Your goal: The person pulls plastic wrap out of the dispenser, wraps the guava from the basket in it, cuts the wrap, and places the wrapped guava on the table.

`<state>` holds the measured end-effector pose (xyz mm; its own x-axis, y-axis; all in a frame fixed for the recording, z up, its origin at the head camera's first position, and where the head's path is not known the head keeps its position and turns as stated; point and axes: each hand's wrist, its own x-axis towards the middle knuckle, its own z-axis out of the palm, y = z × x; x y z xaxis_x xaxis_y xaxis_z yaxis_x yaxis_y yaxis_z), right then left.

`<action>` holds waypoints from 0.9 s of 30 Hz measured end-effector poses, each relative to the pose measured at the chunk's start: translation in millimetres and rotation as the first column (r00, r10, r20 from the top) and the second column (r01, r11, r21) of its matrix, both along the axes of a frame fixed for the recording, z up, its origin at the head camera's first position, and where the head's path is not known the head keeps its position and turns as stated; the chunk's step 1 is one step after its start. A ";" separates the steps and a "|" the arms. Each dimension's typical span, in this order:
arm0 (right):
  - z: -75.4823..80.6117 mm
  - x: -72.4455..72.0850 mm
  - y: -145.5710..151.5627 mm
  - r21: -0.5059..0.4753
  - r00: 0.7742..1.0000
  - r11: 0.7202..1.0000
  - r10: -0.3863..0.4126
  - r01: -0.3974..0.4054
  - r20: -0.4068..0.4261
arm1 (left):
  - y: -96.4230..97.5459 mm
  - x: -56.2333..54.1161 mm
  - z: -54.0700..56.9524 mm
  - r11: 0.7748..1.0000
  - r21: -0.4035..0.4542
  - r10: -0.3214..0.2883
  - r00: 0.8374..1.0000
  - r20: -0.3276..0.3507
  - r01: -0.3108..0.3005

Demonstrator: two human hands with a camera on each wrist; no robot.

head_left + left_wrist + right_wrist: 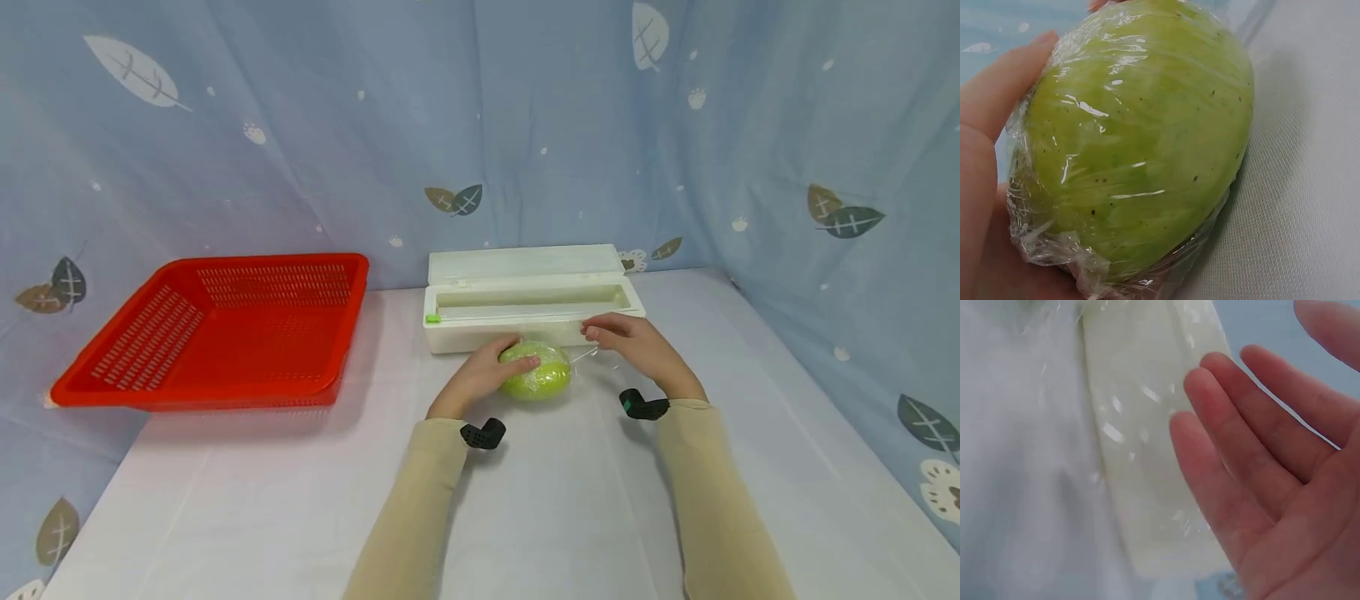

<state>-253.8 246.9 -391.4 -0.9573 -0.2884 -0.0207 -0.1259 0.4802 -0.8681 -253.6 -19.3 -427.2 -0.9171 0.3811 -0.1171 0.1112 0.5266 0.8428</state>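
Note:
A smooth yellow-green fruit (546, 382) with small dark specks rests on the white cloth, wrapped in clear cling film (1054, 247). My left hand (483, 375) grips it from the left, thumb across its top and fingers behind. Creased film gathers by that palm in the left wrist view. My right hand (633, 346) is just right of the fruit, by the front of a white cling film box (517, 334). Loosely bent, its fingers (1213, 403) stand apart from the thumb and hold nothing visible. A loose tail of film stretches from the fruit toward this hand.
The box's lid (525, 262) stands raised at the back, and a green slider (432, 318) sits at its left end. A red plastic basket (247, 392) with slotted walls stands at the left. A patterned blue curtain (420, 125) hangs behind the table.

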 end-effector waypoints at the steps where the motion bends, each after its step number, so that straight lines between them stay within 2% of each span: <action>1: -1.6 0.3 4.1 -0.027 1.000 1.000 -0.011 0.011 0.008 | -0.4 0.0 0.1 1.000 0.001 -0.003 1.000 0.004 0.003; 3: -5.5 0.4 13.4 -0.058 0.999 0.998 -0.036 0.037 0.021 | -1.5 0.1 0.7 1.000 -0.005 -0.015 1.000 0.005 0.015; 6: -13.1 2.4 28.1 -0.047 0.992 0.993 -0.110 0.113 0.058 | -3.4 1.8 -1.0 1.000 0.002 -0.029 1.000 0.008 0.029; 9: -19.1 5.5 40.2 -0.027 0.969 0.986 -0.154 0.162 0.191 | -5.2 2.2 -1.8 0.999 0.020 -0.047 0.999 0.004 0.047; 12: -23.2 7.6 45.6 -0.069 0.932 0.984 -0.129 0.162 0.340 | -6.8 2.0 -1.7 0.998 0.037 -0.052 0.999 0.003 0.051; 15: -29.5 7.1 44.0 -0.213 0.906 0.965 -0.049 0.152 0.420 | -7.7 1.9 -3.2 0.998 0.044 -0.047 0.999 0.017 0.046; 17: -33.6 5.5 38.7 -0.338 0.901 0.931 0.023 0.139 0.434 | -9.3 2.0 -3.2 0.998 0.055 -0.034 0.999 0.031 0.033; 20: -40.1 2.9 27.6 -0.509 0.885 0.853 0.145 0.115 0.443 | -11.8 1.5 -3.3 0.997 0.078 -0.026 0.998 0.050 0.022; 24: -48.1 0.3 15.0 -0.643 0.874 0.762 0.258 0.079 0.412 | -12.5 0.7 -3.6 0.993 0.114 -0.041 0.997 0.065 0.033; 27: -53.1 -1.9 8.4 -0.723 0.875 0.690 0.334 0.027 0.351 | -12.2 1.2 -3.6 0.992 0.119 -0.040 0.996 0.086 0.029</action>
